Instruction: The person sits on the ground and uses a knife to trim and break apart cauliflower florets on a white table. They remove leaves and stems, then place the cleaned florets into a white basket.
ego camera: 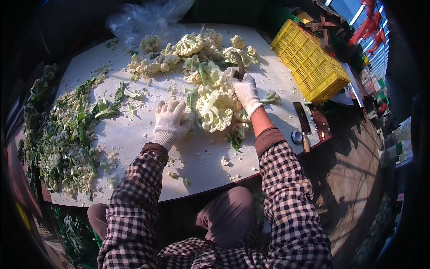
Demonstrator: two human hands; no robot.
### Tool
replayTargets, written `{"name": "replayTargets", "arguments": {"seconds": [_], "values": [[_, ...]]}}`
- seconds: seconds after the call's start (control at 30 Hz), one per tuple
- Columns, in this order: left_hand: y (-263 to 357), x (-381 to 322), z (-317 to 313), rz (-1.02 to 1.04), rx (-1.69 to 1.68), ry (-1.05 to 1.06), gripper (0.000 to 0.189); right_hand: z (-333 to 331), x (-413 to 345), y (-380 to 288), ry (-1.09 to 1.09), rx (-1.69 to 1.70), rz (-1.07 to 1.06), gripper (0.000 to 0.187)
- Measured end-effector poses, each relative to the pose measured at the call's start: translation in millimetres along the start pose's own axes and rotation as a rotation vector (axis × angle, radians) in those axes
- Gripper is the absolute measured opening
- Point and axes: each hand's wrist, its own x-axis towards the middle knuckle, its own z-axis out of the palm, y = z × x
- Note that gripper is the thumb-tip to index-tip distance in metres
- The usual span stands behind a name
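Note:
My right hand [244,90], in a white knit glove, is closed around the handle of a knife with a curved dark blade [239,64] pointing away from me. Right beside it lies a cut cauliflower piece [215,109] with its pale stems facing up. My left hand [172,121], gloved too, rests palm down at the left of that piece, fingers slightly spread; whether anything is under the palm is hidden. Farther back on the white tabletop [201,175] lies a heap of cauliflower florets [188,45].
Leaf and floret trimmings [67,144] pile up on the left. At the right edge are a wood-handled cleaver [303,124] and a small round metal object [296,137]. A yellow plastic crate [309,64] stands tilted at the back right. Clear plastic film [144,23] lies at the far edge.

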Motion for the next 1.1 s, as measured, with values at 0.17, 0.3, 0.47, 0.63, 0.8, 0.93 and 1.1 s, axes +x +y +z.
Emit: {"name": "replayTargets", "arguments": {"seconds": [0.17,0.3,0.47,0.63,0.8,0.93,1.1], "values": [[-32.3,-28.8,-48.8,-0.324,0.092,-0.162,0.068,-35.2,-93.0,-39.0,0.082,0.307,-0.002,0.031],[-1.8,-30.1,-78.0,-0.223,-0.014,-0.107,0.065,-106.8,-205.1,-48.4,0.065,0.031,0.102,0.027],[86.5,1.5,-51.0,-0.101,-0.154,-0.152,0.076,-156.8,-246.8,1.0,0.205,-0.036,0.273,0.039],[124.6,27.2,-15.8,0.059,0.103,-0.217,0.080,-75.0,-124.5,29.4,0.203,-0.266,0.164,0.046],[63.1,28.4,1.2,0.194,0.300,-0.191,0.067,-54.3,-23.5,75.0,-0.007,-0.583,0.224,0.038],[33.4,15.0,-34.9,0.032,0.276,-0.237,0.071,-69.8,-28.8,88.3,-0.002,-0.342,0.138,0.037],[70.2,-15.6,-29.4,0.054,-0.059,0.123,0.061,-84.6,-101.3,60.5,0.099,0.484,0.080,0.017]]}}
